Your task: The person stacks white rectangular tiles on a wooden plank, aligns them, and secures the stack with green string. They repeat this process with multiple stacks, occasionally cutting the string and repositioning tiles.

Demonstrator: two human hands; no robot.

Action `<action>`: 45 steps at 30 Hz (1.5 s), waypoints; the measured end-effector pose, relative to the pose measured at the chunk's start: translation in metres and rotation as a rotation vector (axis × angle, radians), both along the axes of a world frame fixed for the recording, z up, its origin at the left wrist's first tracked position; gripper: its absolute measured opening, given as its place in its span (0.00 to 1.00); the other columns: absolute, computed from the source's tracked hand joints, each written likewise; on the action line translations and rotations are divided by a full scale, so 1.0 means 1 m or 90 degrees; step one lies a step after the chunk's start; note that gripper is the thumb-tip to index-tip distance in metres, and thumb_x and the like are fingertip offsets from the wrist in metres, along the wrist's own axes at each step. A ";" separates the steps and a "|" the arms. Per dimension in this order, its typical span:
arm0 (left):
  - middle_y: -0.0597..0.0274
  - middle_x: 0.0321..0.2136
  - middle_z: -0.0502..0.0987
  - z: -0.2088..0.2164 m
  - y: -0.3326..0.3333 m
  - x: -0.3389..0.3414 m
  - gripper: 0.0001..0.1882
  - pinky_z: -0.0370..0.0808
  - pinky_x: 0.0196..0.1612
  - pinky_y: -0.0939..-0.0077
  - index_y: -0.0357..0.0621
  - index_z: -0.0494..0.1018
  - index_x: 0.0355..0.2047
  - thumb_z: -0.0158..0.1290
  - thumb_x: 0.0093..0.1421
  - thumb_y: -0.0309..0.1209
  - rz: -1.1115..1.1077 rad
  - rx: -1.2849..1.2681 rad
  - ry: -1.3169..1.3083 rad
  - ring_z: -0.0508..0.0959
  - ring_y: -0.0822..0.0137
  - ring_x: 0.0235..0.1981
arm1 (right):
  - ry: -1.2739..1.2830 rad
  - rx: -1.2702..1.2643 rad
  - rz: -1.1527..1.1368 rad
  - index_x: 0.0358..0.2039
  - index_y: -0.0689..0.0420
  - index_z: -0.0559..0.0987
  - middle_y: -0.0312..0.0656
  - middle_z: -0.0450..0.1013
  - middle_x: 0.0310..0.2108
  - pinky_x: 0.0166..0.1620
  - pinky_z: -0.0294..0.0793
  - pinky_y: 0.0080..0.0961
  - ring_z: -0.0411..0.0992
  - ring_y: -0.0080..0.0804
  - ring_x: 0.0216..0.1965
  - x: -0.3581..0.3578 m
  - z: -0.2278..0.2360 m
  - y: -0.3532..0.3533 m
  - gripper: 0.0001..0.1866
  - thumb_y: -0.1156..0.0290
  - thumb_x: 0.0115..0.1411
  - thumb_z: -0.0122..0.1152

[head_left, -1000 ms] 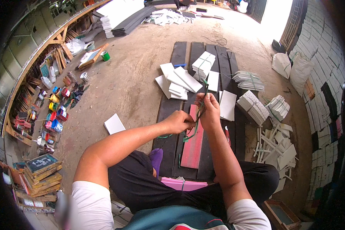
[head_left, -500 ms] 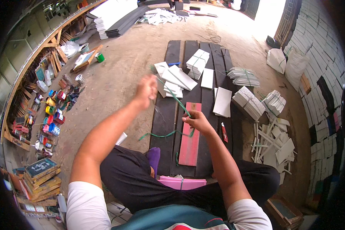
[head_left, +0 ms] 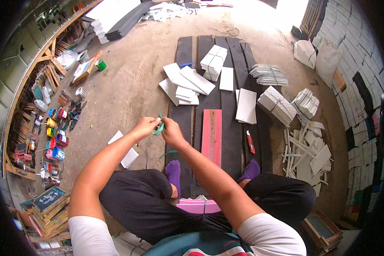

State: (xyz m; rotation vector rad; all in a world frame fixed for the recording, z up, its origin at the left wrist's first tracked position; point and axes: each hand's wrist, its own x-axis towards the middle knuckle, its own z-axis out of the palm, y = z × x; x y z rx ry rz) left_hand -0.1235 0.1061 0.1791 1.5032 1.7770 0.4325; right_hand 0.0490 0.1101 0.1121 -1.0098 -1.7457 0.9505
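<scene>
A green plastic strap [head_left: 158,129] is bunched between my two hands, above the left edge of the black boards. My left hand [head_left: 147,127] pinches it from one side, and my right hand [head_left: 172,132] closes on it from the other. Below and to the right lies a red-painted wooden plank [head_left: 212,132] on the boards. Beyond my hands is a loose fan of white foam sheets [head_left: 187,83]. A red cutter knife [head_left: 250,142] lies right of the plank. Close to my body is a bundle of pink sheets [head_left: 198,207] with a green tie round it.
Tied stacks of white pieces [head_left: 214,62] stand on the black boards [head_left: 184,121], and a bundle [head_left: 277,105] sits at right. White offcuts [head_left: 305,149] are heaped beyond it. Paint pots [head_left: 59,138] line the left floor. White pieces [head_left: 129,158] lie left of my knee.
My left hand has come down and nearer, and my right hand has moved left to meet it. The strap, stretched out before, is now gathered between them. The view has shifted slightly.
</scene>
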 end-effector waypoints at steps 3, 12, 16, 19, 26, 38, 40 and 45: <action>0.58 0.29 0.83 -0.024 0.017 -0.009 0.18 0.73 0.33 0.67 0.39 0.82 0.36 0.50 0.72 0.41 0.032 0.064 0.020 0.76 0.70 0.27 | 0.019 -0.069 -0.018 0.52 0.63 0.73 0.61 0.76 0.46 0.51 0.75 0.49 0.76 0.62 0.48 -0.016 -0.018 0.013 0.23 0.80 0.54 0.60; 0.34 0.37 0.81 -0.137 0.058 -0.130 0.16 0.75 0.47 0.43 0.35 0.78 0.38 0.52 0.68 0.38 0.304 0.198 0.335 0.80 0.33 0.43 | -0.109 -0.156 -0.048 0.65 0.58 0.69 0.54 0.70 0.61 0.56 0.78 0.41 0.77 0.48 0.55 0.047 -0.117 0.034 0.38 0.72 0.53 0.72; 0.35 0.53 0.78 -0.185 0.039 -0.118 0.32 0.74 0.57 0.48 0.33 0.71 0.58 0.58 0.65 0.48 0.324 -0.033 0.415 0.77 0.37 0.55 | -0.272 -0.297 -0.234 0.61 0.61 0.73 0.53 0.71 0.60 0.61 0.73 0.47 0.72 0.52 0.59 0.161 -0.157 0.061 0.43 0.50 0.52 0.79; 0.39 0.71 0.56 -0.193 0.035 -0.058 0.48 0.58 0.70 0.44 0.40 0.50 0.73 0.59 0.64 0.52 0.399 0.048 0.518 0.59 0.37 0.70 | -0.494 -0.417 -0.427 0.60 0.60 0.73 0.51 0.72 0.59 0.62 0.71 0.48 0.68 0.51 0.63 0.243 -0.143 0.087 0.47 0.38 0.51 0.75; 0.41 0.73 0.49 -0.245 0.046 0.050 0.41 0.47 0.72 0.39 0.46 0.57 0.71 0.59 0.64 0.50 0.222 0.172 0.431 0.48 0.38 0.74 | -0.594 -0.414 -0.736 0.65 0.59 0.66 0.50 0.68 0.62 0.61 0.70 0.54 0.64 0.48 0.66 0.359 -0.191 0.148 0.60 0.28 0.42 0.75; 0.51 0.61 0.68 -0.261 0.026 0.207 0.19 0.58 0.68 0.46 0.50 0.78 0.51 0.63 0.61 0.40 0.124 0.180 0.142 0.61 0.47 0.67 | -0.352 -0.531 -0.617 0.57 0.61 0.70 0.55 0.78 0.50 0.54 0.77 0.51 0.78 0.57 0.51 0.399 -0.176 0.158 0.44 0.48 0.48 0.81; 0.49 0.55 0.74 -0.263 0.016 0.209 0.16 0.59 0.67 0.46 0.47 0.80 0.47 0.64 0.59 0.37 0.142 0.217 0.093 0.67 0.48 0.62 | -0.377 -0.430 -0.621 0.56 0.62 0.70 0.55 0.78 0.48 0.51 0.77 0.52 0.79 0.57 0.48 0.376 -0.146 0.141 0.37 0.56 0.53 0.77; 0.52 0.54 0.76 -0.268 -0.006 0.216 0.15 0.65 0.64 0.52 0.47 0.81 0.46 0.63 0.61 0.39 0.217 0.131 0.006 0.72 0.49 0.59 | -0.610 -0.119 -0.601 0.57 0.58 0.69 0.47 0.75 0.42 0.43 0.81 0.42 0.77 0.50 0.45 0.323 -0.132 0.067 0.28 0.67 0.59 0.69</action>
